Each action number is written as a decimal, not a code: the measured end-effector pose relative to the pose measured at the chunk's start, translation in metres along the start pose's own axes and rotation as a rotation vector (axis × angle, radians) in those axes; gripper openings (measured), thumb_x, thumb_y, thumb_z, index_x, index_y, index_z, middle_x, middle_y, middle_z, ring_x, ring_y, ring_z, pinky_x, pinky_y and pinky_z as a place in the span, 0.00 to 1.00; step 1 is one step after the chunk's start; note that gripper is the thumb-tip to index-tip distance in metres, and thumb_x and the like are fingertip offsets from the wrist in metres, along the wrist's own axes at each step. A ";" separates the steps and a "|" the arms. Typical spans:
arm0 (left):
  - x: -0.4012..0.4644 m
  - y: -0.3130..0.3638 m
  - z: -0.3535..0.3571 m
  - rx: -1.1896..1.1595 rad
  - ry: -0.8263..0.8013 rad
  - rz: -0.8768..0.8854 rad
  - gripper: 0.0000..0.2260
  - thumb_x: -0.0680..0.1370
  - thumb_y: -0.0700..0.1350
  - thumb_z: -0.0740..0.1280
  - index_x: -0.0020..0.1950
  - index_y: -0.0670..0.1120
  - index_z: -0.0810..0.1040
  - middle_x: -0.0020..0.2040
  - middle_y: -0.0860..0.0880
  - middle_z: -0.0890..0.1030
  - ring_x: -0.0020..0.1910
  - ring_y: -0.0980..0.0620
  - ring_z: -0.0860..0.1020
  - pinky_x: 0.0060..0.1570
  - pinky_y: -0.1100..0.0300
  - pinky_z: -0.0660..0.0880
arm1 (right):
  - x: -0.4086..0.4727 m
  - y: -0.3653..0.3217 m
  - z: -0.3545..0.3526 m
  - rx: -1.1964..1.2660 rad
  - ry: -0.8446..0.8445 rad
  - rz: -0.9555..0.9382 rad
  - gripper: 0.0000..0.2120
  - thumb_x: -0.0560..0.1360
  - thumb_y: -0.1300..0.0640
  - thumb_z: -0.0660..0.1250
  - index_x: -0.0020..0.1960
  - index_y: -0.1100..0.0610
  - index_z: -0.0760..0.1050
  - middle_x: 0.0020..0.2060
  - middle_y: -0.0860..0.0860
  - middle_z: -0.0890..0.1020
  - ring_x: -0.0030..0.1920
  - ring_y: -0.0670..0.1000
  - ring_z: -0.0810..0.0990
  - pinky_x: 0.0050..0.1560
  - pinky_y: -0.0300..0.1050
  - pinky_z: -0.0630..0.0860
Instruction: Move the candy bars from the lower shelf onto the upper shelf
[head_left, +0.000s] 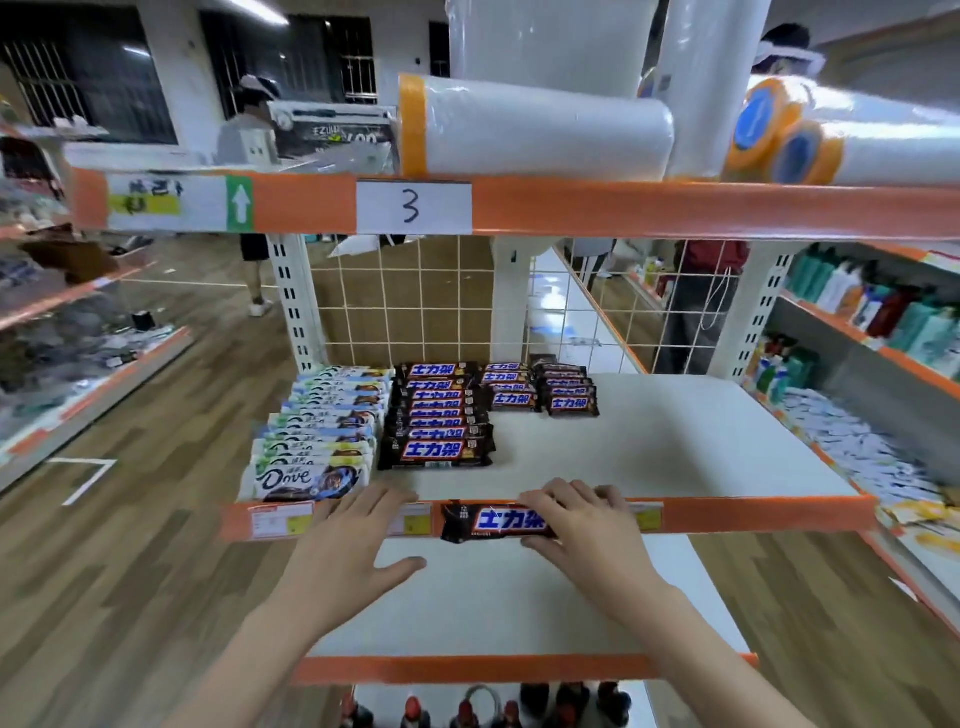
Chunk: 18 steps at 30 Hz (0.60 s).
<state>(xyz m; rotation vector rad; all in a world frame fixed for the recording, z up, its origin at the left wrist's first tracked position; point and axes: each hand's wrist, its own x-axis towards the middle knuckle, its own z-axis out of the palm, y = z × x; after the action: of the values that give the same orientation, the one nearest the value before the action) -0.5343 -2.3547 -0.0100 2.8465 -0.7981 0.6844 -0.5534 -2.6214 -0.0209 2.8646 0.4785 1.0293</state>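
One candy bar (493, 521) pinched in right hand (582, 525), held level against orange front edge of upper shelf (753, 514). Left hand (358, 535) released, fingers straight, touching same edge left of bar. Stacked bars (436, 415) sit behind edge, on shelf.

The right hand (582, 525) pinches a dark bar (493, 521) at the upper shelf's (675, 447) front edge. The left hand (358, 540) hovers flat beside it. Dark bars (436, 415) and Dove bars (322, 431) fill the shelf's left rear.
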 end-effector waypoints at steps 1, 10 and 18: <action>0.003 -0.004 -0.001 -0.008 0.001 -0.009 0.24 0.66 0.67 0.57 0.55 0.54 0.67 0.47 0.55 0.79 0.43 0.54 0.80 0.37 0.57 0.77 | 0.005 -0.001 0.001 0.000 0.002 0.001 0.19 0.60 0.43 0.77 0.48 0.47 0.79 0.39 0.44 0.80 0.37 0.50 0.81 0.35 0.48 0.75; 0.018 -0.042 0.000 -0.086 -0.100 -0.117 0.26 0.66 0.66 0.59 0.59 0.54 0.72 0.55 0.55 0.77 0.53 0.51 0.78 0.44 0.53 0.73 | 0.054 -0.014 0.017 -0.026 -0.060 -0.026 0.22 0.55 0.41 0.80 0.46 0.46 0.80 0.38 0.44 0.80 0.36 0.48 0.81 0.34 0.47 0.77; 0.032 -0.065 0.005 -0.174 -0.154 -0.212 0.31 0.69 0.70 0.57 0.67 0.56 0.68 0.65 0.57 0.70 0.65 0.52 0.70 0.60 0.51 0.67 | 0.085 -0.026 0.046 0.059 -0.151 -0.035 0.22 0.60 0.41 0.78 0.50 0.46 0.78 0.40 0.44 0.79 0.41 0.48 0.80 0.39 0.45 0.76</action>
<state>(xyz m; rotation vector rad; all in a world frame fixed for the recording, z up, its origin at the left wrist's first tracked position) -0.4747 -2.3150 0.0014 2.7934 -0.5319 0.3539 -0.4690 -2.5681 -0.0090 2.9454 0.5534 0.7992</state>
